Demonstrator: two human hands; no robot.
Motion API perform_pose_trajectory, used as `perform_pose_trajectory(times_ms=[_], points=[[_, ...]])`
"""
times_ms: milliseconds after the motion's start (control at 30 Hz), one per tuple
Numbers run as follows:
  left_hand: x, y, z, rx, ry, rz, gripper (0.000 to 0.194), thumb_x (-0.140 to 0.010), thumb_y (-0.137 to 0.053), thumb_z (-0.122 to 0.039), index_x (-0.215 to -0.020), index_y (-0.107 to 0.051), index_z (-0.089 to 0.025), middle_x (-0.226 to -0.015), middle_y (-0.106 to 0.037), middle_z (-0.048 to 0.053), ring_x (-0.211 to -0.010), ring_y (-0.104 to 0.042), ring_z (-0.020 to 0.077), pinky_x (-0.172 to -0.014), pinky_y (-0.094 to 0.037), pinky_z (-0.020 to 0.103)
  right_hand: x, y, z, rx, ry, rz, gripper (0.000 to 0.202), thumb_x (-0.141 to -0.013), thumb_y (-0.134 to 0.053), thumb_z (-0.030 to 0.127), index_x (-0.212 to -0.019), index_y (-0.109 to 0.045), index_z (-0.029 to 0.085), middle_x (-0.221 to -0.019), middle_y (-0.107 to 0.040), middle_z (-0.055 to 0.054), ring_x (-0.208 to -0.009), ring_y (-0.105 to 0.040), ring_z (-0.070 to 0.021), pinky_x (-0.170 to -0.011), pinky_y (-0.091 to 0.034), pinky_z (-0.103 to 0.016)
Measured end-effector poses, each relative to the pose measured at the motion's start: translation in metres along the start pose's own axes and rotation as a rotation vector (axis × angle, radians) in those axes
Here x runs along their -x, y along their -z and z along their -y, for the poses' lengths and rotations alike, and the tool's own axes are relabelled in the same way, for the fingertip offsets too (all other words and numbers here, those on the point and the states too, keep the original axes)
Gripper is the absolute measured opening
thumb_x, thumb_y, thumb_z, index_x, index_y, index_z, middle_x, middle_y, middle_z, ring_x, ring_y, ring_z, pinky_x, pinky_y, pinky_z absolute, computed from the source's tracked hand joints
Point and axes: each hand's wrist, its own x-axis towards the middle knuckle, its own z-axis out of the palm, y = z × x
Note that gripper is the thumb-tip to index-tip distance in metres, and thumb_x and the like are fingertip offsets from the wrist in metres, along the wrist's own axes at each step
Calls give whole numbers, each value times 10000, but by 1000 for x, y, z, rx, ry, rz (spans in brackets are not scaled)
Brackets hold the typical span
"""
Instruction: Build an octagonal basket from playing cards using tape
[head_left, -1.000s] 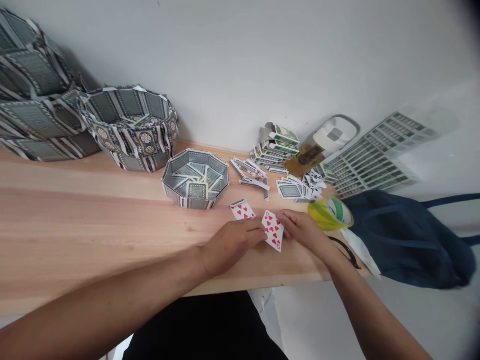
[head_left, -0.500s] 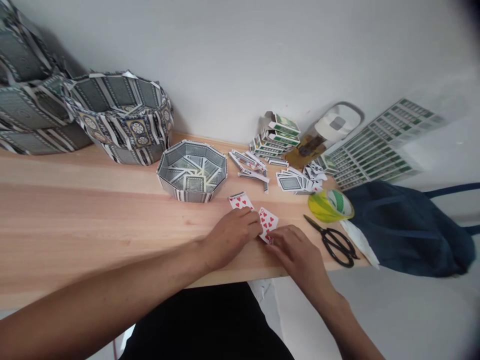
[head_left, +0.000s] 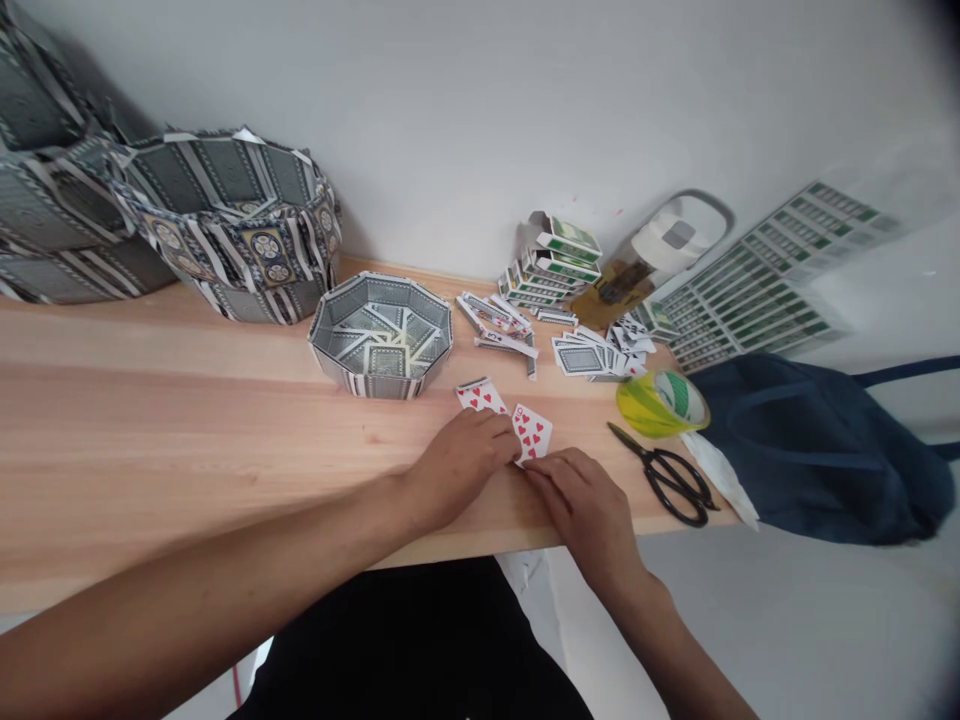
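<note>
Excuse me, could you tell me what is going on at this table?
A person has both bare hands on a white playing card with red hearts: the left hand at its left side, the right hand at its lower edge. A second red-heart card lies partly behind the left hand. Beyond them on the pale wooden table stands an open, many-sided bowl made of grey-patterned cards. Black-handled scissors lie to the right.

Two grips (head_left: 466,460) (head_left: 589,505), one bottle (head_left: 651,250), one bag (head_left: 817,450)
</note>
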Motion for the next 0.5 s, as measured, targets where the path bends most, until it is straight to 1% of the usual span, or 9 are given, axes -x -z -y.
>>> perform_pose_trajectory(times_ms=[67, 167, 267, 400, 500], points=[[0, 0, 0, -16, -5, 12, 110, -926, -519, -184, -876, -617, -173, -921, -622, 35, -881, -529, 196, -774, -394, 325, -1, 1, 0, 16, -5, 10, 198, -959, -479, 250, -899, -663, 209, -833, -648, -64, -802, -603, -194, -744, -491, -337], [-2, 1, -2, -58, -20, 47, 123, -918, -546, -250, -880, -624, -163, -944, -619, 51, -897, -523, 219, -757, -386, 341, -3, 0, 1, 30, -21, 31, 224, -968, -458, 257, -866, -653, 211, -803, -624, -59, -780, -593, -187, -726, -486, -322], [-4, 2, -2, -61, -13, 68, 151, -919, -547, -286, -876, -633, -169, -938, -620, 50, -899, -522, 220, -749, -377, 340, -2, -2, 2, 25, -43, 22, 232, -975, -443, 261, -866, -642, 211, -804, -609, -45, -755, -586, -171, -707, -474, -302], [-8, 3, -2, 28, 44, 76, 139, -920, -548, -243, -859, -656, -181, -898, -632, 34, -892, -536, 198, -767, -375, 322, 1, -7, 5, 2, -106, -16, 207, -968, -460, 255, -869, -634, 202, -820, -597, -35, -738, -586, -158, -677, -453, -282], [-11, 5, -2, 126, 105, 79, 141, -905, -575, -237, -817, -666, -174, -857, -642, 24, -869, -554, 182, -775, -383, 304, 2, -7, 6, -63, -169, -13, 172, -953, -490, 240, -863, -631, 204, -845, -600, -31, -768, -597, -157, -688, -450, -275]])
